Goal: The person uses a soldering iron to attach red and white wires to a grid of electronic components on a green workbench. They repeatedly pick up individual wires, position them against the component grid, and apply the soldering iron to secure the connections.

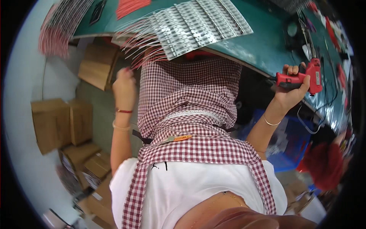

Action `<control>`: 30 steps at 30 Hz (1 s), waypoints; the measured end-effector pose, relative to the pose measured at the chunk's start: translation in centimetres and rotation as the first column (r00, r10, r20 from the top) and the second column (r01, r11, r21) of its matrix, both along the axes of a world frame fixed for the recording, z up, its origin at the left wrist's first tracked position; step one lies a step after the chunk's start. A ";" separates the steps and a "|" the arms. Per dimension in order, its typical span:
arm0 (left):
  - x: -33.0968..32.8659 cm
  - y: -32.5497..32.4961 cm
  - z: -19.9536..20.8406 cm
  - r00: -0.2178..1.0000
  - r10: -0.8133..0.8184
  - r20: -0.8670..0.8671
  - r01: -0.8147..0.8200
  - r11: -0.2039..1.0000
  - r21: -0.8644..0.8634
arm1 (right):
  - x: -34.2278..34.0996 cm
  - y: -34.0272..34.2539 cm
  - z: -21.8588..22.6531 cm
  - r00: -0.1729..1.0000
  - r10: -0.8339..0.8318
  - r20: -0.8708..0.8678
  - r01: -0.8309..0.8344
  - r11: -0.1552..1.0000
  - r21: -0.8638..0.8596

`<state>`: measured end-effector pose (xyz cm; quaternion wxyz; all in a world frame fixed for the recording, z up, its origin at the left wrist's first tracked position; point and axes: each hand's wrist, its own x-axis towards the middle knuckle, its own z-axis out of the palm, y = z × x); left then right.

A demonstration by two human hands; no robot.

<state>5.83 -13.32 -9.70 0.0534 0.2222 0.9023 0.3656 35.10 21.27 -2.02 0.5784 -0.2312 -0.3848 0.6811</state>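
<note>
My right hand grips a red soldering gun by its handle, at the right edge of the bench. The gun's metal tip points away from me. My left hand is raised beside my lap, smeared by motion. Its fingers are near the loose ends of red and white wires, and I cannot make out whether they hold one. Those wires hang off the left side of a panel of small circuit boards, which lies tilted on the green bench and overhangs its front edge.
Another bundle of red-ended wires hangs off the bench at far left. More red wires lie near the back. A black stand is at the right. Cardboard boxes stand at left; a blue crate is at right.
</note>
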 end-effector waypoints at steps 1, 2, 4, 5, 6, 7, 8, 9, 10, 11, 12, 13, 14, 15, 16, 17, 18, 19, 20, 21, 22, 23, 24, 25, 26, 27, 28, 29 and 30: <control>-3.7 -6.0 -6.9 0.995 0.077 -0.057 -0.081 0.994 -0.074 | 0.5 0.0 -0.6 1.000 -0.005 0.008 0.005 1.000 0.002; -4.7 -7.7 -10.3 0.965 0.205 0.161 -0.148 0.939 -0.311 | 0.7 -0.1 -1.2 1.000 -0.008 0.026 0.007 1.000 0.021; -7.2 -18.5 -23.1 0.952 0.007 0.305 0.258 0.516 -0.817 | 0.4 -0.2 -1.8 1.000 -0.001 -0.007 0.001 0.999 -0.038; -7.0 -22.0 -26.4 0.976 0.072 0.204 0.106 0.661 -0.743 | 0.2 -0.2 -2.0 0.999 -0.009 -0.039 0.007 0.997 -0.074; -5.1 -20.6 -28.8 0.967 0.112 0.227 0.086 0.700 -0.709 | 0.0 -0.4 -2.0 0.999 -0.029 -0.043 0.026 0.998 -0.064; -2.7 -19.1 -30.0 0.949 0.152 0.274 0.088 0.709 -0.699 | -0.5 -0.6 -1.9 0.999 -0.011 -0.052 0.007 0.997 -0.071; 0.7 -19.9 -30.9 0.925 0.223 0.309 0.066 0.705 -0.706 | -1.6 -0.9 -1.9 0.996 0.059 -0.069 -0.063 0.996 -0.059; 2.2 -19.3 -31.1 0.906 0.252 0.339 0.075 0.695 -0.715 | -1.9 -1.0 -2.0 0.993 0.092 -0.067 -0.096 0.994 -0.054; 3.3 -18.9 -31.0 0.893 0.270 0.361 0.086 0.684 -0.724 | -1.9 -1.1 -1.8 0.991 0.122 -0.057 -0.125 0.991 -0.049; 4.3 -18.5 -30.3 0.882 0.286 0.375 0.093 0.674 -0.732 | -2.4 -1.1 -0.7 0.993 0.111 -0.041 -0.113 0.992 -0.058; 4.6 -18.6 -29.7 0.876 0.297 0.379 0.095 0.665 -0.741 | -2.9 -1.3 -0.3 0.988 0.153 -0.012 -0.154 0.987 -0.051; 5.1 -18.8 -28.9 0.869 0.310 0.387 0.105 0.648 -0.754 | -3.6 -1.1 0.0 0.983 0.183 0.001 -0.183 0.980 -0.076; 5.2 -19.0 -28.1 0.861 0.322 0.394 0.114 0.633 -0.766 | -4.1 -1.1 0.3 0.975 0.221 0.013 -0.219 0.970 -0.105; 5.0 -18.3 -27.5 0.857 0.326 0.400 0.120 0.628 -0.769 | -4.7 -0.6 0.7 0.968 0.247 0.040 -0.240 0.963 -0.126; 3.2 -16.8 -26.5 0.864 0.288 0.413 0.171 0.604 -0.779 | -4.5 -0.3 1.0 0.974 0.218 0.069 -0.205 0.966 -0.154; 4.6 -18.6 -25.7 0.847 0.345 0.406 0.138 0.594 -0.793 | -6.0 0.0 1.6 0.954 0.291 0.073 -0.273 0.943 -0.190; 4.9 -18.1 -25.1 0.835 0.372 0.406 0.125 0.590 -0.798 | -7.4 1.6 3.1 0.932 0.358 0.051 -0.339 0.915 -0.216; 4.7 -18.3 -24.5 0.832 0.379 0.405 0.134 0.571 -0.810 | -7.6 1.6 3.2 0.928 0.365 0.080 -0.338 0.911 -0.236; 5.3 -19.3 -22.9 0.823 0.395 0.408 0.139 0.556 -0.819 | -7.6 1.2 3.6 0.917 0.384 0.107 -0.344 0.898 -0.274; 5.2 -19.9 -21.9 0.820 0.406 0.403 0.134 0.549 -0.825 | -8.1 0.9 3.8 0.917 0.368 0.151 -0.313 0.902 -0.299; 4.9 -19.7 -21.8 0.820 0.404 0.405 0.133 0.555 -0.822 | -8.7 0.8 3.9 0.914 0.355 0.197 -0.282 0.903 -0.323; 5.0 -19.4 -21.3 0.813 0.409 0.413 0.135 0.558 -0.819 | -9.3 0.9 4.3 0.905 0.352 0.237 -0.263 0.904 -0.339; 4.1 -19.2 -21.0 0.818 0.406 0.409 0.131 0.560 -0.818 | -9.7 1.2 4.7 0.906 0.348 0.239 -0.256 0.903 -0.344; 4.1 -18.4 -21.4 0.818 0.403 0.410 0.124 0.572 -0.811 | -9.7 1.5 5.2 0.906 0.346 0.243 -0.250 0.902 -0.351; 4.3 -17.3 -22.2 0.814 0.404 0.417 0.115 0.592 -0.798 | -9.7 1.8 5.3 0.903 0.348 0.252 -0.250 0.903 -0.348; 4.1 -16.9 -22.6 0.817 0.400 0.414 0.101 0.609 -0.787 | -9.5 1.6 5.5 0.910 0.338 0.240 -0.249 0.909 -0.335; 4.3 -16.7 -22.8 0.817 0.401 0.416 0.091 0.622 -0.778 | -9.1 1.8 5.6 0.919 0.325 0.222 -0.254 0.921 -0.297; 4.5 -16.3 -23.6 0.821 0.394 0.413 0.077 0.639 -0.765 | -8.6 1.8 5.2 0.929 0.312 0.201 -0.257 0.931 -0.259; 4.8 -15.4 -24.7 0.825 0.388 0.411 0.062 0.661 -0.748 | -8.4 1.8 4.7 0.936 0.302 0.181 -0.261 0.940 -0.222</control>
